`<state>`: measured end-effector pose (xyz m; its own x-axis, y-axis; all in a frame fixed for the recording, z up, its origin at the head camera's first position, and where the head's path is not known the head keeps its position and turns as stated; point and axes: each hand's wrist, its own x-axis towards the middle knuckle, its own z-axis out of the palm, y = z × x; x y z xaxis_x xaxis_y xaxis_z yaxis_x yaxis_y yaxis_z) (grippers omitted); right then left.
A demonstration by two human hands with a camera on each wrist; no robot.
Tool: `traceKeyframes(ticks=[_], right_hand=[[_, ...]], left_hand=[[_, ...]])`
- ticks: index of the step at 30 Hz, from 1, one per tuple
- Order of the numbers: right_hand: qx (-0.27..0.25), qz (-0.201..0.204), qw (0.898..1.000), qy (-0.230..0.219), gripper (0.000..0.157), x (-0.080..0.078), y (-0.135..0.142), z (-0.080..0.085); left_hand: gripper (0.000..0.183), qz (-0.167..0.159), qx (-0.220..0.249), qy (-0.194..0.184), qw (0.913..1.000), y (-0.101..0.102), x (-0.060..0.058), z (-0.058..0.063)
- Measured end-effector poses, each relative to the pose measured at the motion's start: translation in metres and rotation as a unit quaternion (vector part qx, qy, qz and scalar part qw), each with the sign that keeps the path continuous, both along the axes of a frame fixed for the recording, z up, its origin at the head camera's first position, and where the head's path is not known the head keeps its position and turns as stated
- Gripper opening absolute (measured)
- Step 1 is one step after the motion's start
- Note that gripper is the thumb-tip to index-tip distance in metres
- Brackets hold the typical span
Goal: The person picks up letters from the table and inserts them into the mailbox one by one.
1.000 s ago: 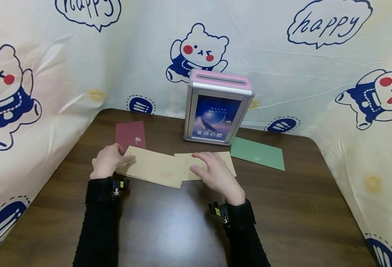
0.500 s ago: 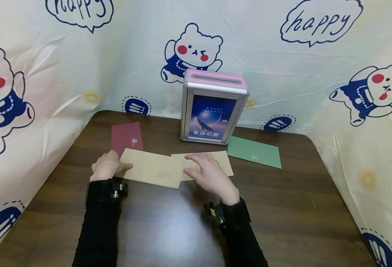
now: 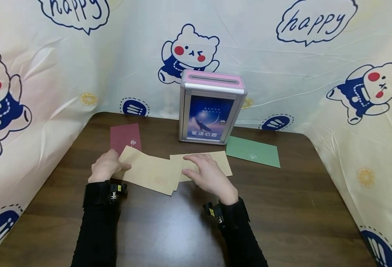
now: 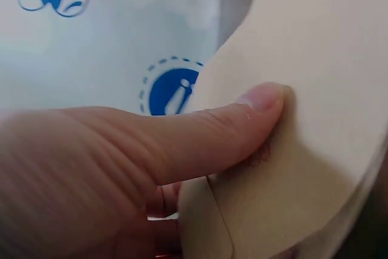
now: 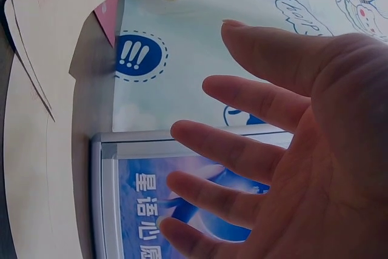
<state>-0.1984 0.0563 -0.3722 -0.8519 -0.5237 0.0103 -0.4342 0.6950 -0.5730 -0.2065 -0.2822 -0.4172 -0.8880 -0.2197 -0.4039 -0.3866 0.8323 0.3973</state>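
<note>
In the head view, my left hand [image 3: 106, 167] pinches the left end of a few overlapping tan paper envelopes [image 3: 146, 168]. The left wrist view shows the thumb flat on the top envelope [image 4: 327, 59], which bows upward; the other fingers are mostly hidden beneath. My right hand [image 3: 211, 176] hovers with spread fingers over another tan envelope [image 3: 221, 161]. Nothing lies in that palm, as the right wrist view shows of the right hand [image 5: 330, 144]. The held envelopes' right end overlaps this other one. A dark red envelope [image 3: 124, 135] lies behind my left hand.
A silver box [image 3: 182, 115] with a pink slotted top and a blue picture door stands at the back of the brown table [image 3: 169, 230]. Right of it lies a green envelope [image 3: 256, 152]. A printed cloth [image 3: 132, 55] encloses the back and sides.
The held envelopes have bent and fanned slightly; the top one's right end has swung toward me, baring another's edge. My right hand stays over the other envelope. The head view has shifted a little.
</note>
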Motion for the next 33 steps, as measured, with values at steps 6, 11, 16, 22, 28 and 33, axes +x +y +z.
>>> traceKeyframes(ticks=[6,11,16,22,28,33], right_hand=[[0.008,0.001,1.0,0.001,0.044,-0.003,0.001,0.0],[0.007,0.0,1.0,0.004,0.044,-0.006,0.001,0.0],[0.009,-0.003,1.0,-0.005,0.044,-0.006,0.002,-0.001],[0.003,-0.003,1.0,0.0,0.045,-0.008,0.003,-0.002],[0.004,-0.006,1.0,0.004,0.052,-0.01,0.006,-0.002],[-0.004,-0.01,1.0,-0.007,0.062,-0.012,0.007,-0.001]], left_hand=[[0.041,-0.036,0.013,0.039,0.9985,0.008,-0.001,0.011],[0.037,-0.05,0.025,0.112,0.9921,0.018,0.0,0.025],[0.022,-0.068,0.049,0.168,0.9823,0.029,0.003,0.037],[0.022,-0.111,0.074,0.233,0.9634,0.04,0.007,0.053],[0.044,-0.141,0.086,0.249,0.9543,0.054,0.013,0.068],[0.044,-0.154,0.091,0.258,0.9495,0.062,0.018,0.078]])
